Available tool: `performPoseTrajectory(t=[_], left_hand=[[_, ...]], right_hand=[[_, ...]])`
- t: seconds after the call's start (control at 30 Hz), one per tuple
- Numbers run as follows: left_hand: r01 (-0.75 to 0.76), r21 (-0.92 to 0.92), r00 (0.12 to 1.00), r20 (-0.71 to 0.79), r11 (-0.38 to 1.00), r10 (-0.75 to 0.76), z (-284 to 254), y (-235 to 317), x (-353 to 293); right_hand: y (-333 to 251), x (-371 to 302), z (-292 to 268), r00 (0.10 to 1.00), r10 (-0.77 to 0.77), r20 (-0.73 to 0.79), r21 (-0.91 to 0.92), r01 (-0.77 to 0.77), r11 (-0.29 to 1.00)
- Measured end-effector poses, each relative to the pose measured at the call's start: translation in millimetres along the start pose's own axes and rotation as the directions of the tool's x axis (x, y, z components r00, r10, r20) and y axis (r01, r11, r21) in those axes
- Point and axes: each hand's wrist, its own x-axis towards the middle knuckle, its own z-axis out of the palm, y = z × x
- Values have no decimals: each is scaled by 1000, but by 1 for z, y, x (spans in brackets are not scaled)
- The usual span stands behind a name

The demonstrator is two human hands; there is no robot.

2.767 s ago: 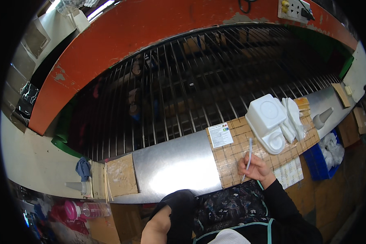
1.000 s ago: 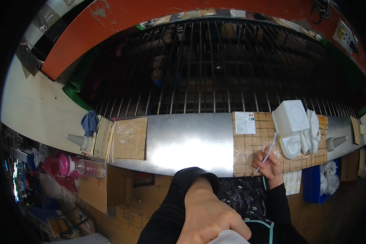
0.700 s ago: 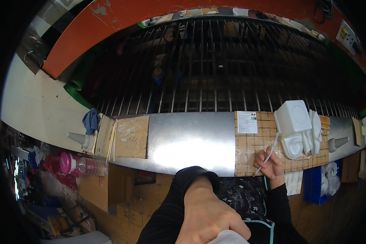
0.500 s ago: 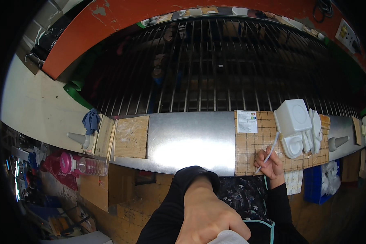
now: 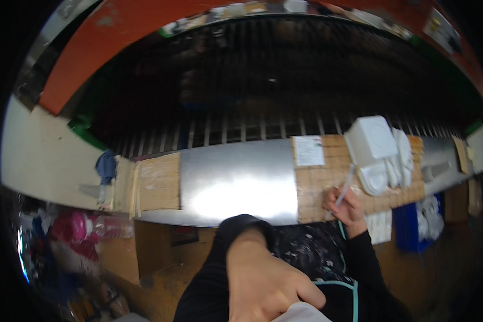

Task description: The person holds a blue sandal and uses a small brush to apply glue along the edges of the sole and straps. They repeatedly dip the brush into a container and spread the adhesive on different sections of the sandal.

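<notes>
My left hand [image 5: 268, 287], raised close at the bottom middle, has its fingers curled at the edge of a pale grey, cloth-like thing [image 5: 301, 313]. Its fingertips are hidden, so whether it grips that thing cannot be made out. Over the front edge of the cardboard-covered bench part, my right hand [image 5: 349, 206] is closed around a thin, whitish stick-like tool [image 5: 344, 190], held at a slant. Just beyond it stands a white, box-shaped piece [image 5: 371, 140], with a rounded white piece [image 5: 374, 180] in front and several thinner white pieces [image 5: 405, 161] leaning alongside.
A metal bench top [image 5: 236, 177] runs across, with patterned cardboard [image 5: 322, 180] bearing a printed sheet [image 5: 308, 150]. Metal bars over a dark recess [image 5: 241, 80] lie beyond. At left are wooden strips [image 5: 136, 188], a blue rag [image 5: 106, 166] and a pink-lidded bottle [image 5: 110, 227]; a blue crate [image 5: 410, 231] sits lower right.
The whole view has shifted, with the bench and pieces now further left and slightly higher, and blurred. Both hands keep nearly the same pose; the right still holds the thin tool.
</notes>
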Motion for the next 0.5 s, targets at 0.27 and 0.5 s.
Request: performPoseTrajectory(t=[0.27,0.5], left_hand=[[220,251,937,216,943,-276,-36,-10,15],[238,340,921,220,910,-323,-45,2,9]], right_hand=[[-80,-88,29,788,-518,-332,-887,-75,455],[-104,-95,34,599,-793,108,-629,-577,-522]])
